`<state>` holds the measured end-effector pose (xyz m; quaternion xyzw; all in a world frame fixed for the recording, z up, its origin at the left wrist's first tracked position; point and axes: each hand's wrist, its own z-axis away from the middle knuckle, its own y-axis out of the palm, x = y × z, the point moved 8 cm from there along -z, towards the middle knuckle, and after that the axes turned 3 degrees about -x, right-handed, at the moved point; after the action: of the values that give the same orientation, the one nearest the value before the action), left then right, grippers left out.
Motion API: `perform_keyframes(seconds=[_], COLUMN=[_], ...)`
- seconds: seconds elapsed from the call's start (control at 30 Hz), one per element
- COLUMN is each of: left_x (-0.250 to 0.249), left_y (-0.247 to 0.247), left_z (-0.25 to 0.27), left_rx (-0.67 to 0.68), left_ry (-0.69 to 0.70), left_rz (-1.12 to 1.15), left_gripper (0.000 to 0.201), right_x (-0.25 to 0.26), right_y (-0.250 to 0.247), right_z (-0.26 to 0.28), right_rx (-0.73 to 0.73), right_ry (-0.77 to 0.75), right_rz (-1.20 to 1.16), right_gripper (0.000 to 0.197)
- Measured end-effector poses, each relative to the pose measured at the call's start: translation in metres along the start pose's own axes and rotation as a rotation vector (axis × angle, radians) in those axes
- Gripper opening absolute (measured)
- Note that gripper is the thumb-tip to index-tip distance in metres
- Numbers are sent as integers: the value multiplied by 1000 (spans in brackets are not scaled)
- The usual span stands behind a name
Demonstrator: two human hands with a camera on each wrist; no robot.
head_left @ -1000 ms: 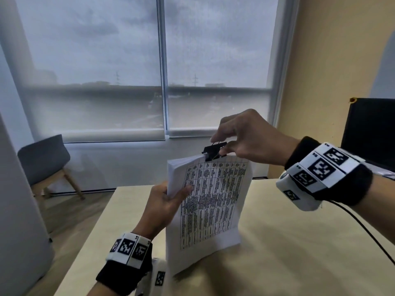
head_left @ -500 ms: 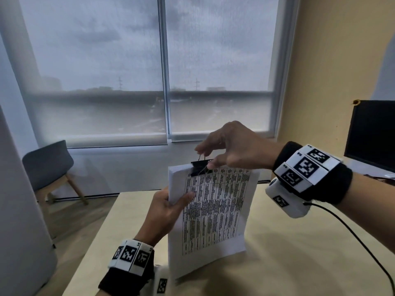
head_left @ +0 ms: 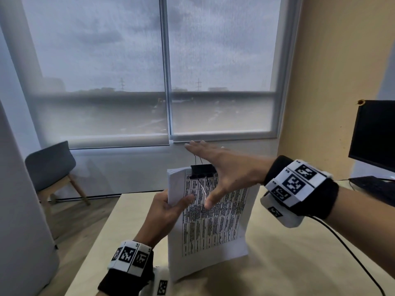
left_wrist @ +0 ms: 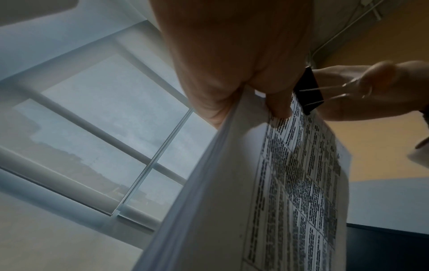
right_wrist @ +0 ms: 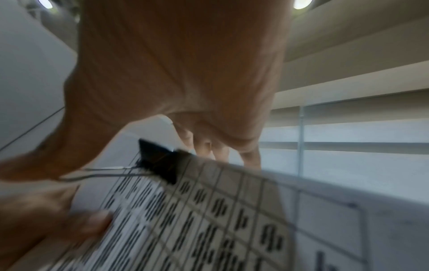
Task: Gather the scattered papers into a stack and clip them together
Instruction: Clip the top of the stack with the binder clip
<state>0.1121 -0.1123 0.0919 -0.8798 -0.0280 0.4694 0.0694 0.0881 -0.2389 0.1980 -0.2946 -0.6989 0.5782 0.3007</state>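
Papers [head_left: 210, 212] stand gathered as one upright stack at frame centre, its bottom edge on the wooden table [head_left: 299, 253], with a black binder clip [head_left: 203, 170] already biting the top edge. Left hand [head_left: 168, 210] grips the stack's left edge. Right hand [head_left: 222, 174] is spread with straight fingers over the clip, its thumb on the front wire handle, so only folding the handles flat seems left.

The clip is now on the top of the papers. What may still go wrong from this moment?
1. The binder clip sits left of centre on the top edge, so the right corner of the paper stack may fan out.
2. The stack stands on its bottom edge on the table, held only by the left hand; it may tip.
3. The right hand is open, thumb near one wire handle; a slip may crease the top sheet.
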Motion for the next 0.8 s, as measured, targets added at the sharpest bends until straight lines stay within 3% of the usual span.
perform_keyframes(seconds=[0.07,0.13,0.23,0.33,0.43,0.53,0.6,0.7,0.8], left_x=[-1,-2,-6,-9,-4,10,19,18,8], left_y=[3,4,-2,-5,-7,-29,-42,-43,-38], left_z=[0,0,-1,-5,-4,1,6,7,1], left_rx=[17,24,-1,-6,3,-135,-244,-284,-290], left_ry=[2,-2,29,76,93,-9,-92,-116,-80], left_rz=[23,33,-39,-141,-163,-48,50,92,47], left_gripper=[36,39,38,41,52,33,20,22,16], right_x=[3,6,2,0,-15,-58,-81,-90,-85], right_y=[8,6,-1,1,0,-12,-14,30,65], right_z=[-8,-12,-11,-8,-6,11,30,48,48], right_rx=[-22,-101,-170,-199,-190,-202,-350,-537,-673], right_ry=[0,-2,18,30,108,273,308,384,455], right_rz=[119,96,-57,-58,-92,-141,-380,-974,-1044], right_gripper=[121,107,74,42,42,32,24,22,26])
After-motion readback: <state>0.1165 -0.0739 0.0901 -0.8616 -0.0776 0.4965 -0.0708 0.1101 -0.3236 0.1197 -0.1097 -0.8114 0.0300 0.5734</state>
